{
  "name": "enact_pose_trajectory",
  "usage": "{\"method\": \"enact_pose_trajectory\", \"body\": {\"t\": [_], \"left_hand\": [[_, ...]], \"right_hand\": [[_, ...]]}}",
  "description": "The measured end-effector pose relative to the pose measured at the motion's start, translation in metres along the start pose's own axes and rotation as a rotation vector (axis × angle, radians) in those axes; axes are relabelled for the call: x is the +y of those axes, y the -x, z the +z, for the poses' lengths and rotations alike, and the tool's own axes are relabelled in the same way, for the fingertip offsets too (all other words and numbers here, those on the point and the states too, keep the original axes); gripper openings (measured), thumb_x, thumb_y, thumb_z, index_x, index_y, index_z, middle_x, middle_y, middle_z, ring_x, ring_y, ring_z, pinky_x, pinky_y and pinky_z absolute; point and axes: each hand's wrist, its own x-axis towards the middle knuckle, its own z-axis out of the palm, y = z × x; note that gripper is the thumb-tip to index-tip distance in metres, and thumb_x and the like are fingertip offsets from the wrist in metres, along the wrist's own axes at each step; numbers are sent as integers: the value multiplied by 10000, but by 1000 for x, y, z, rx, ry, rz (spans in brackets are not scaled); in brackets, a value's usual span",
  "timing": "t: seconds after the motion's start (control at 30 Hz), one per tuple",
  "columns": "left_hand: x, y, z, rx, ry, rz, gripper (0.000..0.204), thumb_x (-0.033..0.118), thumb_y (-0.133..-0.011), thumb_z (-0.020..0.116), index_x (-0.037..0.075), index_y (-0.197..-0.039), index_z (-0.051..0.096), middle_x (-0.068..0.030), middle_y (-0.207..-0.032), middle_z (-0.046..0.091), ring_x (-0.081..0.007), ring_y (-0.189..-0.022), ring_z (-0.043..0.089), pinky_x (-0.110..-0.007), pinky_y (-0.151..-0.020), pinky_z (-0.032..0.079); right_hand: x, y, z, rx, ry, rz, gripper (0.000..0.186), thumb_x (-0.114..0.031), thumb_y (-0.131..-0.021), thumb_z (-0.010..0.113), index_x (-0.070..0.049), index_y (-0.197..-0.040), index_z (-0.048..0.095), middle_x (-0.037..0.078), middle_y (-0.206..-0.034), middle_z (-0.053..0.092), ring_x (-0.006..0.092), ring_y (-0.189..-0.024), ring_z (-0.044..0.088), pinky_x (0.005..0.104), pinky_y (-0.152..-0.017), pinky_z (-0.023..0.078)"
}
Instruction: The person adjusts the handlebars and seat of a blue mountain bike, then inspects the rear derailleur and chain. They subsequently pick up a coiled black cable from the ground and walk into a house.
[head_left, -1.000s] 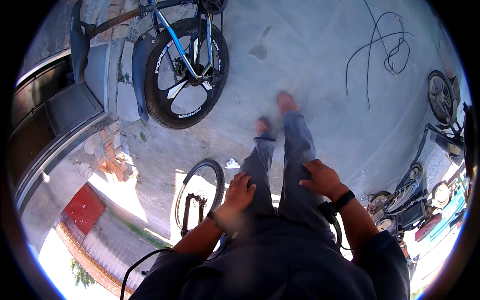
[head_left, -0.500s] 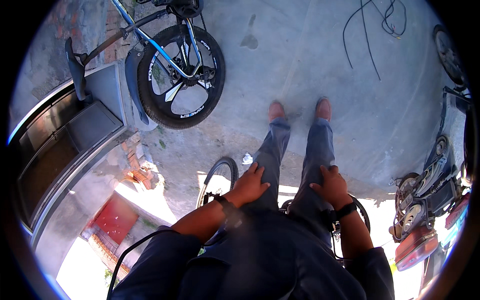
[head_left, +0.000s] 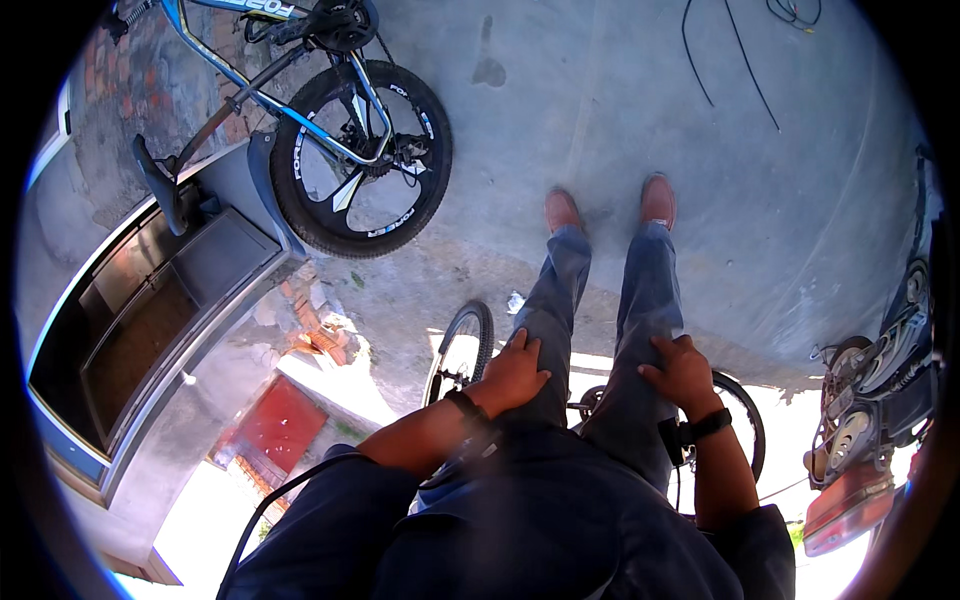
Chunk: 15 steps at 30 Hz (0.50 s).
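My left hand (head_left: 515, 375) rests open on my left thigh, its fingers spread on the grey trouser leg (head_left: 550, 300). My right hand (head_left: 680, 372) lies open on the right thigh, touching the other trouser leg (head_left: 645, 285). Neither holds anything. Both wrists wear dark bands. My red-brown shoes (head_left: 657, 200) are on the grey concrete floor (head_left: 760, 230). Behind my legs are bicycle wheels (head_left: 485, 335), partly hidden by my body.
A blue and silver bicycle (head_left: 427, 192) stands at upper left, beside a dark metal-framed opening (head_left: 150, 320). Loose bricks (head_left: 320, 338) lie below it. Black cables (head_left: 745, 65) lie at upper right. A two-wheeled motor vehicle (head_left: 880, 370) with a red part (head_left: 848, 508) is at the right edge.
The view has turned, so the bicycle, cables and vehicle appear shifted. My feet now stand side by side, farther apart than a second ago. Both hands have stayed on my legs.
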Motion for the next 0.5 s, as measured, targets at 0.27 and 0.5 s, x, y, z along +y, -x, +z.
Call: {"method": "enact_pose_trajectory", "body": {"t": [0.27,0.5], "left_hand": [[-1,-6,3,-47,15,-19,678,350,-868,648,-23,-1383,413,-309,-1483,302,-434,-1291,462,-457,-1035,451],[-9,-6,18,13,66,-27,656,353,-868,648,-9,-1372,435,-292,-1479,324,-426,-1283,473,-454,-1034,451]], "right_hand": [[9,-4,-2,-12,-10,-23,565,-413,-742,775,-156,-1224,632,196,-1089,601,385,-941,650,455,-813,545],[2,-9,-11,-30,71,-43,568,-417,-753,768,-154,-1235,626,195,-1112,598,380,-971,645,451,-823,543]]}}
